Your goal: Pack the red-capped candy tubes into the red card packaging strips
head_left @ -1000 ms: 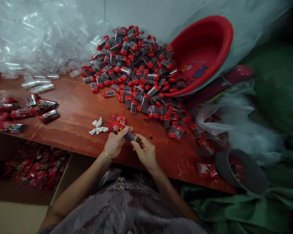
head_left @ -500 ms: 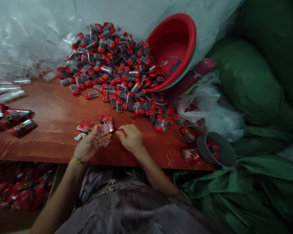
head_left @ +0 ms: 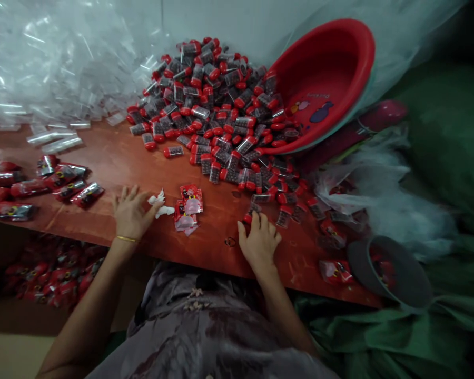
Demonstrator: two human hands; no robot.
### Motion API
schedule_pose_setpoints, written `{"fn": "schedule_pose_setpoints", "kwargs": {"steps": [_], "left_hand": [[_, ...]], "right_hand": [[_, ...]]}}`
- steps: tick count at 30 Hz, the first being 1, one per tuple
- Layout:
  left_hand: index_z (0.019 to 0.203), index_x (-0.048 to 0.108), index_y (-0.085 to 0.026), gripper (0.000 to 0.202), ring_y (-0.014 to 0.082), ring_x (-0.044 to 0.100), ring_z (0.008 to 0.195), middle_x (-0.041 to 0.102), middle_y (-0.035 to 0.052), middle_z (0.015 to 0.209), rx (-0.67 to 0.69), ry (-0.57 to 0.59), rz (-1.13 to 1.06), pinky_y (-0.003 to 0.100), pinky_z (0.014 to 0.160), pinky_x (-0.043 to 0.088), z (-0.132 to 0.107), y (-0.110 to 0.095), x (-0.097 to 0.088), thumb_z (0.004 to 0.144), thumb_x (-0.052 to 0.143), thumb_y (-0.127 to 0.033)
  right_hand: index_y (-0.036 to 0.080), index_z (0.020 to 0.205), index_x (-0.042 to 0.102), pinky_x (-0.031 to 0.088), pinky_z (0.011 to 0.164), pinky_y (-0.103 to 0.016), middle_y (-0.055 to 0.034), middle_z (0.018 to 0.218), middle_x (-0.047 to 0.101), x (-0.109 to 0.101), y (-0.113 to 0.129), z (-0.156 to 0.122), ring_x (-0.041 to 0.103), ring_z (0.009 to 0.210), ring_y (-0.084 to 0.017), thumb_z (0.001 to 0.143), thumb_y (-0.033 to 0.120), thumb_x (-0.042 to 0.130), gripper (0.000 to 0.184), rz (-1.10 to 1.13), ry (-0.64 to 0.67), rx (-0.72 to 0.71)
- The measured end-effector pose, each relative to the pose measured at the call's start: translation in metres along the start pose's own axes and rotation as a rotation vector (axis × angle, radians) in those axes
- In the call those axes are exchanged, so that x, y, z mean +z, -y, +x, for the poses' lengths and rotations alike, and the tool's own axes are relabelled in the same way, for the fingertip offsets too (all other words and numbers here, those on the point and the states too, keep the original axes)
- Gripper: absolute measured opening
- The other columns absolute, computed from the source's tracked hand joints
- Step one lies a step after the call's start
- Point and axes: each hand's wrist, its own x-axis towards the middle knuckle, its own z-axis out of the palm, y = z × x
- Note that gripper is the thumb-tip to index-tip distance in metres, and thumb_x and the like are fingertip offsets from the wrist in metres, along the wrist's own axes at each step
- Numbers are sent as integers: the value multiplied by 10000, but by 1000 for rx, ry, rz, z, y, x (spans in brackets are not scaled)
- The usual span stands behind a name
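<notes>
My left hand [head_left: 132, 215] lies over the table with its fingers spread and nothing in it. Just left of it is a red, printed packet [head_left: 87, 195] with a shiny end. To its right, some crumpled white scraps [head_left: 160, 204] lie beside small red printed packets [head_left: 191, 200]. My right hand [head_left: 259, 241] is at the front edge of the heap, fingers apart. Its fingertips reach a clear, red-capped little container [head_left: 253, 210], partly hidden by them. A small dark ring-shaped band [head_left: 229, 241] lies left of this hand.
Red-capped containers [head_left: 205, 113] are heaped at the back, spilling from a tilted red basin [head_left: 319, 79]. Clear plastic sleeves [head_left: 55, 68] pile up at back left. More packets [head_left: 10, 210] lie at far left. A grey bowl [head_left: 398, 273] stands right, near green sacks [head_left: 450, 158].
The view has swung left. My left hand has let go of a red packet, which now lies with those at left. My right hand has moved right, from the small packets to the heap's edge.
</notes>
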Motion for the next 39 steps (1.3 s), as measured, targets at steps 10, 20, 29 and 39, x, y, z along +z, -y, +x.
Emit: {"fn": "schedule_pose_setpoints", "kwargs": {"steps": [10,20,29,39], "left_hand": [[1099,661,-240,343,338,409,1285,610,124,1239,263,29,223,568,1062,187,-2,-27,14,857,469,-388],[860,748,-253,179,360,320,1337,571,99,1297,361,314,262,562,1086,152,4,-51,57,772,616,-336],[993,715,-274,264,318,382,1310,581,80,1289,321,131,75,536,1079,188,-28,-53,37,831,525,-360],[1155,629,-272,379,273,563,1131,619,83,1238,196,96,-141,372,981,363,-66,-63,21,796,581,-381]], "right_hand": [[136,1246,520,317,918,-469,-174,1273,535,16,-7,-6,455,1110,-302,887,387,437,445,214,-159,-154],[121,1181,556,321,932,-416,-146,1237,576,20,-7,-6,482,1081,-276,889,377,452,401,229,-208,-199],[190,1077,630,349,948,-443,-124,1153,639,7,-2,-10,548,1059,-264,853,312,520,278,463,-287,-241],[182,797,667,451,609,-236,2,700,650,-20,90,11,570,633,-138,871,393,473,296,1334,314,-274]]}}
